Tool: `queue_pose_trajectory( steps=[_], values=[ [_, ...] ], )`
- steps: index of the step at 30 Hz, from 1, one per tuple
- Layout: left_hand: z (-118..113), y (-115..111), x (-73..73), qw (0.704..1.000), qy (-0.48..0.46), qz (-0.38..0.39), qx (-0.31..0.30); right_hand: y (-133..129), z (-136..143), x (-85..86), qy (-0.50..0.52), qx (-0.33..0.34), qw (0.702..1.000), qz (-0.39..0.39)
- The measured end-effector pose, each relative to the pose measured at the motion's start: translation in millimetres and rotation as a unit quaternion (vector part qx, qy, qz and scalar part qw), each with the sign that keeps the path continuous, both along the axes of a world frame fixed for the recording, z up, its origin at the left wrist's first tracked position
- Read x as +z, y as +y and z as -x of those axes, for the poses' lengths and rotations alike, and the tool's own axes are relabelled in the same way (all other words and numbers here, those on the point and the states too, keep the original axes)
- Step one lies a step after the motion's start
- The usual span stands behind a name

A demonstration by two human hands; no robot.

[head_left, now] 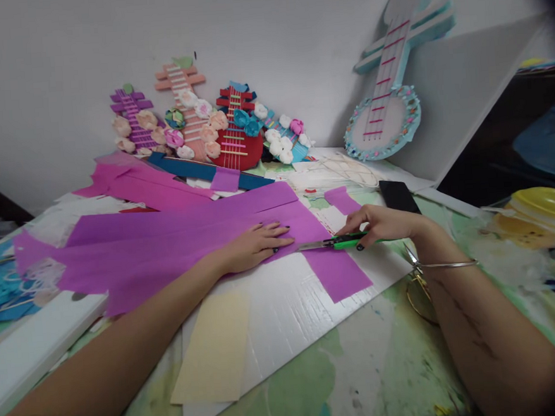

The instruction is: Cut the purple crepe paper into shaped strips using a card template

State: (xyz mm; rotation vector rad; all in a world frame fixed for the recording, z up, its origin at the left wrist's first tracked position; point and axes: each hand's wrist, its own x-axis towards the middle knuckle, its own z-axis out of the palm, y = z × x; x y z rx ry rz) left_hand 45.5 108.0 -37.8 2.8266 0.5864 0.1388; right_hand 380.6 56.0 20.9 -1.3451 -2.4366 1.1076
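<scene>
My left hand (254, 246) lies flat on a large sheet of purple paper (165, 235), its fingers spread and pointing right. Just beyond those fingertips, my right hand (378, 223) grips a green and black utility knife (346, 242). The knife's blade points left and rests against the sheet. A purple strip (337, 275) extends from the blade toward the near side, over a glossy white board (284, 309). A smaller purple piece (341, 200) sits past the right hand.
Gold-handled scissors (420, 287) lie beside my right wrist. A cream paper piece (216, 348) rests on the board's near left. Magenta paper (142, 182) and a dark blue strip (199, 169) lie behind. Several decorated paper guitars (239, 141) lean against the wall; yellow containers (546, 211) stand right.
</scene>
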Motion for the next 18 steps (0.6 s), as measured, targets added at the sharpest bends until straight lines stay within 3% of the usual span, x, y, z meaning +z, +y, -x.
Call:
queue_pose_trajectory(
  steps=[18],
  values=[
    [1.5,1.7,1.4,0.999,-0.009,0.034,-0.005,5.2,18.4,-7.5,0.003,0.024,0.999,-0.037]
  ],
)
